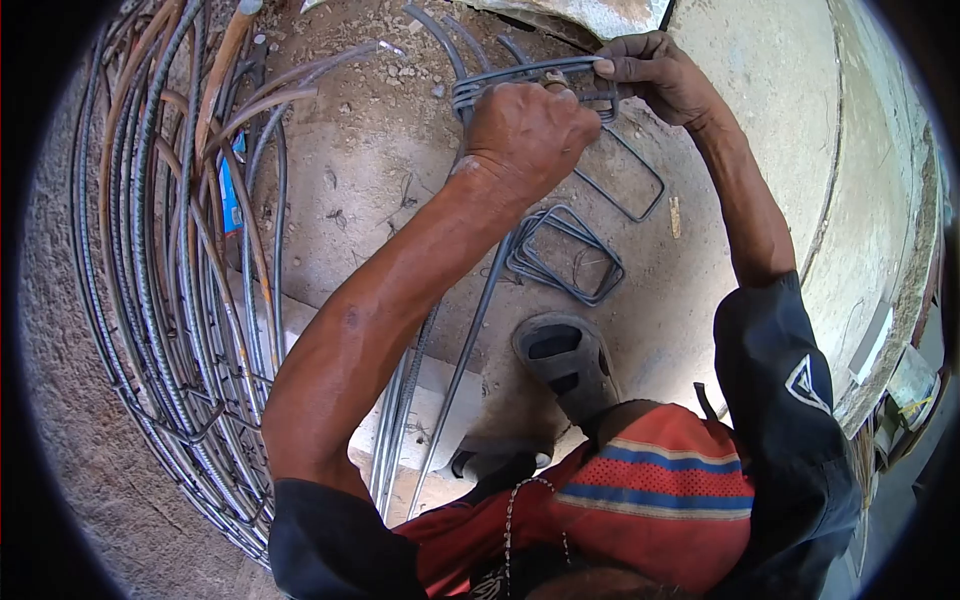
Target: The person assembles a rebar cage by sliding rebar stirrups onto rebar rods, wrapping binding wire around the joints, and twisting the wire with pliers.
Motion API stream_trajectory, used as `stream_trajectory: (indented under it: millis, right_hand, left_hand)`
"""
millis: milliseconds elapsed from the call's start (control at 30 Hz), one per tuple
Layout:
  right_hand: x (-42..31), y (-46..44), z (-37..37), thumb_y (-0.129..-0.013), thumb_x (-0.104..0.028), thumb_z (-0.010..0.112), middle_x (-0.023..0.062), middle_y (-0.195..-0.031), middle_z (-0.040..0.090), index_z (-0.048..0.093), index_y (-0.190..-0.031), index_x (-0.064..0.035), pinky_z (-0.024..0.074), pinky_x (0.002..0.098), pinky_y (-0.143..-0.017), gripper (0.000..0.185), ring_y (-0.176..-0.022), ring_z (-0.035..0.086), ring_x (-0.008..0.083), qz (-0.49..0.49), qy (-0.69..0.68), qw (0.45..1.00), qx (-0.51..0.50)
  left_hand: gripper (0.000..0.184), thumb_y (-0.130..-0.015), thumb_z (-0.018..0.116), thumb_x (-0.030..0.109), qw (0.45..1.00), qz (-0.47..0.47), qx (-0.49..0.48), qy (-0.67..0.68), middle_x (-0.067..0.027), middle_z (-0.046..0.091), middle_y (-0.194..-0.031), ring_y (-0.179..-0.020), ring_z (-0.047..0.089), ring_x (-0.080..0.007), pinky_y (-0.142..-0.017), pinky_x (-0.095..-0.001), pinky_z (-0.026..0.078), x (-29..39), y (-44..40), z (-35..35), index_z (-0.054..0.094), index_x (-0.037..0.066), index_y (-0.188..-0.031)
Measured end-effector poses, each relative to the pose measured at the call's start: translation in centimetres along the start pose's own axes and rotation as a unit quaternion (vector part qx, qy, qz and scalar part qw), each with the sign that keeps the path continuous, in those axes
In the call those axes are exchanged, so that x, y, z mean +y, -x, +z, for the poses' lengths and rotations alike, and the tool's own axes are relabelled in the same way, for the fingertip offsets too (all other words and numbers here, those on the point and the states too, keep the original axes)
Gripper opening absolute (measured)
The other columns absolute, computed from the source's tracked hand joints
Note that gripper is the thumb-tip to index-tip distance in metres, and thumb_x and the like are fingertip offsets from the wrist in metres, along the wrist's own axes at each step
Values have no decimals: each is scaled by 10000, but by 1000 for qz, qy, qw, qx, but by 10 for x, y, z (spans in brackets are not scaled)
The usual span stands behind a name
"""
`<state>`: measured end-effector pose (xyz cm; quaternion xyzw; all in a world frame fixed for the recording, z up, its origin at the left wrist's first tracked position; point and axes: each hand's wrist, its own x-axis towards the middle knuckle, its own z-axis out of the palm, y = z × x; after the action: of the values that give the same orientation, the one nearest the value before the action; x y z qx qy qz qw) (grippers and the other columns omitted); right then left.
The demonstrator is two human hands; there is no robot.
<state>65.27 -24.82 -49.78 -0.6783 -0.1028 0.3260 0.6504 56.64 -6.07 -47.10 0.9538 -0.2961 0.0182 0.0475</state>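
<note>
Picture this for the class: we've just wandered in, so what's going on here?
A person is handling bent metal rings. The left hand appears closed over them, its fingers mostly hidden, while the right hand pinches their far end. A loose stack of similar rings lies on the ground near a sandal. Long bars are heaped to the left.

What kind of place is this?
Likely a construction site: long metal bars curve along one side, bent metal rectangles lie on the dusty floor, and the left hand grips more bent rods.
</note>
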Motion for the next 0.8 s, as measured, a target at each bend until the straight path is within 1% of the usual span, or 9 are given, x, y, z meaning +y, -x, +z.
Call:
stream_trajectory:
  millis: [67, 100, 200, 333, 467, 533, 633, 733, 800]
  right_hand:
    - [-19, 1, 2, -749, -178, 721, 70, -762, 678, 694, -883, -13, 479, 252, -630, 214, -684, 623, 129, -29, 88, 996, 1]
    - [-24, 1, 2, -764, -159, 711, 10, -651, 647, 704, -825, -63, 453, 267, -595, 115, -603, 576, 94, -60, 141, 988, 5]
    - [-26, 1, -5, -763, -171, 714, 13, -654, 644, 706, -836, -62, 444, 271, -596, 131, -603, 572, 98, -67, 213, 975, 6]
    - [-4, 2, -10, -752, -170, 722, 28, -690, 664, 703, -840, -47, 457, 273, -618, 153, -604, 574, 107, -60, 175, 983, 2]
    - [-9, 4, -9, -741, -156, 727, 46, -718, 673, 702, -853, -44, 486, 278, -635, 160, -627, 605, 115, -87, 171, 981, 6]
    - [-15, 9, -8, -726, -132, 736, 52, -729, 679, 700, -864, -42, 512, 284, -675, 169, -654, 627, 124, -78, 210, 974, 12]
    - [-16, 19, -8, -725, -122, 738, 56, -736, 680, 698, -868, -35, 526, 293, -694, 172, -671, 638, 135, -87, 219, 972, 7]
    - [-23, 20, -7, -740, -100, 723, 64, -747, 681, 697, -872, -31, 533, 297, -701, 151, -683, 644, 144, -92, 270, 958, 6]
    - [-27, 25, -6, -757, -86, 708, 70, -751, 680, 698, -875, -30, 535, 295, -694, 132, -683, 646, 149, -114, 286, 951, -2]
  left_hand:
    - [65, -734, 602, 123, 1000, -14, -18, 15, -97, 640, -688, -662, 660, -213, -520, -338, 517, 4, -3, 2, 663, 107, -719]
    - [68, -732, 601, 126, 1000, -21, -13, 13, -100, 640, -692, -657, 658, -218, -524, -342, 515, 7, -6, 9, 663, 107, -711]
    - [76, -728, 598, 116, 999, -42, 14, 30, -112, 629, -687, -645, 652, -234, -515, -360, 503, 9, -4, 8, 658, 96, -687]
    - [83, -716, 593, 82, 995, -86, 27, 50, -134, 620, -678, -612, 642, -265, -508, -385, 494, 0, -3, -4, 657, 74, -663]
    - [70, -704, 609, 84, 994, -77, 66, 40, -152, 620, -647, -571, 640, -289, -518, -400, 502, 1, -7, -1, 667, 51, -681]
    - [72, -702, 620, 94, 990, -96, 87, 58, -159, 621, -633, -557, 641, -297, -524, -402, 507, 0, -4, 0, 672, 44, -699]
    - [62, -741, 629, 150, 987, -142, 51, 49, -95, 626, -654, -593, 645, -240, -498, -401, 492, -3, -3, -2, 686, 125, -746]
    - [62, -748, 624, 145, 987, -132, 76, 54, -87, 601, -619, -587, 632, -239, -511, -413, 489, -2, -4, -3, 681, 123, -751]
    - [137, -715, 687, 207, 985, -144, 80, 50, -137, 611, -608, -556, 636, -277, -514, -404, 498, -2, -5, -3, 677, 70, -713]
